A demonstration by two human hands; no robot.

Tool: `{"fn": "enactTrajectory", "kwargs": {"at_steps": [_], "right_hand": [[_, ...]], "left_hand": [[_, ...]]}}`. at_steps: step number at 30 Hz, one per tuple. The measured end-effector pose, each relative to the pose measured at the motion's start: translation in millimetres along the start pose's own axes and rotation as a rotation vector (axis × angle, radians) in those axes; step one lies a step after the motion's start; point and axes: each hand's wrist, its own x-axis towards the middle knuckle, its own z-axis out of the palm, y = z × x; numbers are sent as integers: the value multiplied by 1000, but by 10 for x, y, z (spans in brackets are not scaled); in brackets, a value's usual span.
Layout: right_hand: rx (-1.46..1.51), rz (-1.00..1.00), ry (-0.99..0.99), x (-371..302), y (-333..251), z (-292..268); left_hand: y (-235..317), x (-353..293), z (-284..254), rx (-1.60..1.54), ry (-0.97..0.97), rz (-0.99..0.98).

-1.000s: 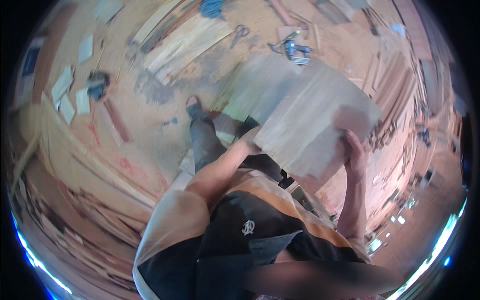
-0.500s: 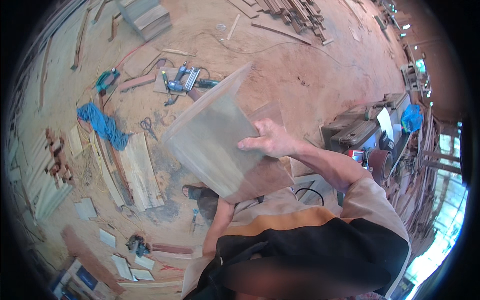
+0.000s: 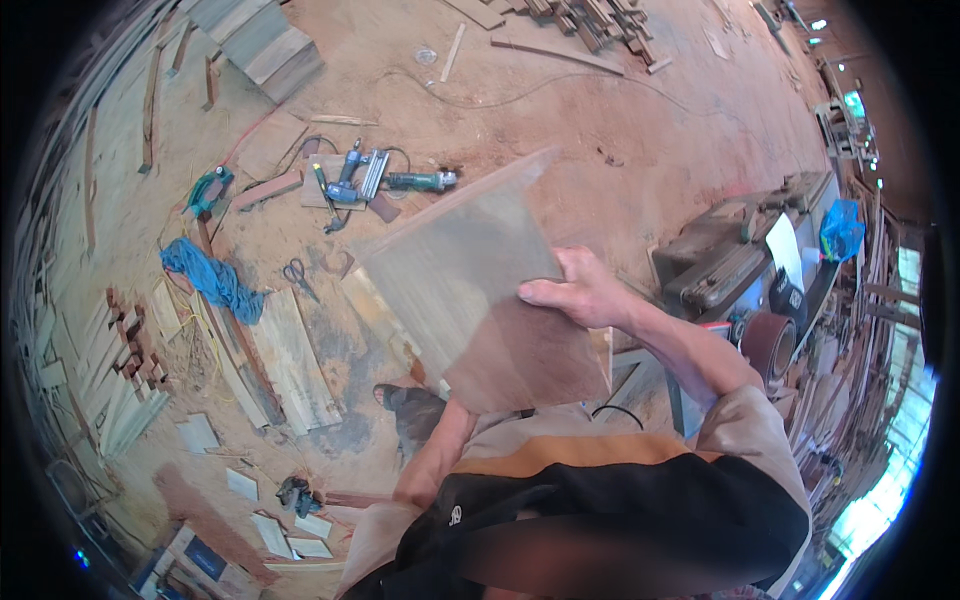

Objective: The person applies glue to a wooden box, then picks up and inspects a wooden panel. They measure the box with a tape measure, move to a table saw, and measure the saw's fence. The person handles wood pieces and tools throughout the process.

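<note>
held panel: 1 | visible hand: 1 | nail gun: 1 | scissors: 1 | blue cloth: 1 | blue bag: 1

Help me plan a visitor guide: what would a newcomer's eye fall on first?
Probably the wide grey-brown wooden panel at the centre, its right edge gripped by the right hand. Next come the crumpled blue cloth at left and the blue-and-silver power tool beyond the panel's left corner.

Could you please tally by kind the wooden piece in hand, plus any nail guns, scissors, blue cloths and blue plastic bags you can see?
Grey-brown flat-faced wooden piece, held by the right hand: 1
Blue nail gun with silver magazine: 1
Dark scissors: 1
Crumpled blue cloth: 1
Blue plastic bag: 1
Total: 5
</note>
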Motion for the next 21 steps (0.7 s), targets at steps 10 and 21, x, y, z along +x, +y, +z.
{"fn": "enactTrajectory", "kwargs": {"at_steps": [10,21], "right_hand": [[27,-25,267,-47,-745,-681],[77,-40,460,703,-1430,-1746]], "left_hand": [[447,508,1061,-17,-218,-48],[1836,1261,2114,41,-360,-58]]}}
